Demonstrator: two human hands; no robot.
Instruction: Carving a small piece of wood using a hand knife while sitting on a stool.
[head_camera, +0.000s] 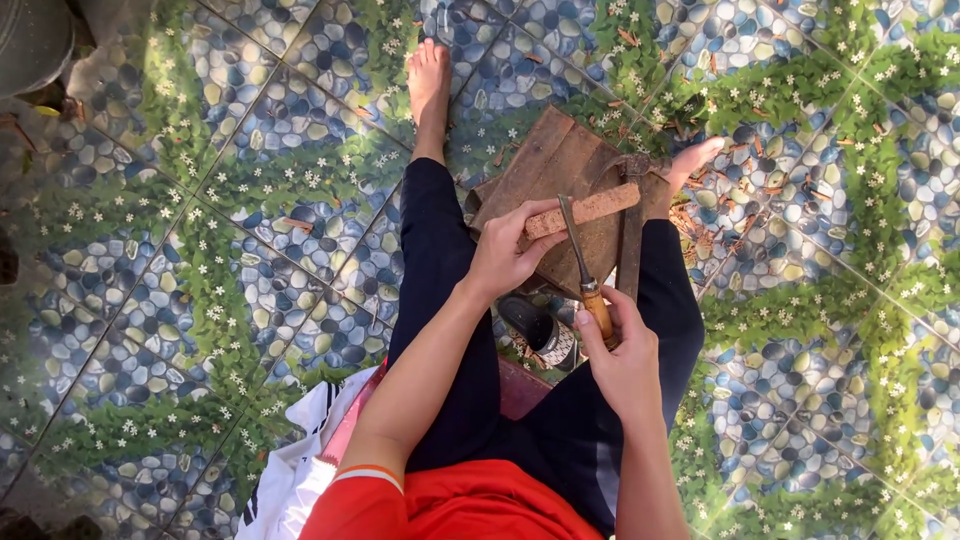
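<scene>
Pebble-patterned tiles (200, 250) — left hand (505, 255) gripping stick (585, 210), right hand (620, 355) gripping chisel (585, 270)

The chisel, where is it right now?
Head view, centre: the chisel is in the right hand, blade tip on the wood strip held by the left hand.

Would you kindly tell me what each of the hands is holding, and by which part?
The left hand grips the wooden stick by its near end. The right hand holds the chisel by its wooden handle.
</scene>
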